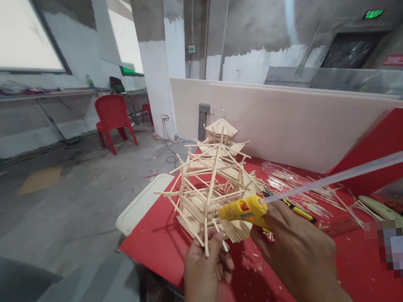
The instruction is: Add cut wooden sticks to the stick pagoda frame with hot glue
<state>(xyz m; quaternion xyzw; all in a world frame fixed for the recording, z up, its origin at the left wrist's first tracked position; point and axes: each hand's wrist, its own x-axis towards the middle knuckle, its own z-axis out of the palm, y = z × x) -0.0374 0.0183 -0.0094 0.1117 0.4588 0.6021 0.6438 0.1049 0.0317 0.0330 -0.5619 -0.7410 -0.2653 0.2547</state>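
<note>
Red worktop [153, 242] carries everything, with wood crumbs scattered near the hands. Just right of the right hand [298, 251] lie a yellow-and-black cutter [299, 212], a ruler [342, 226] and loose sticks [298, 184] among clear wrapping. A white tray [139, 208] sits at the worktop's left edge. Farther back a second stick model [221, 129] stands before a white board [292, 122], and a red chair [113, 117] stands far left on the floor.

The left hand [205, 275] has its grip pinched on the lower sticks of the stick frame [208, 184], over the worktop's near-left part; whether the frame rests there I cannot tell. The right hand's grip is clenched round a yellow glue gun [245, 210]. Its nozzle points left at the frame's lower edge, hiding part of it, and a clear glue stick [334, 178] juts out to the right.
</note>
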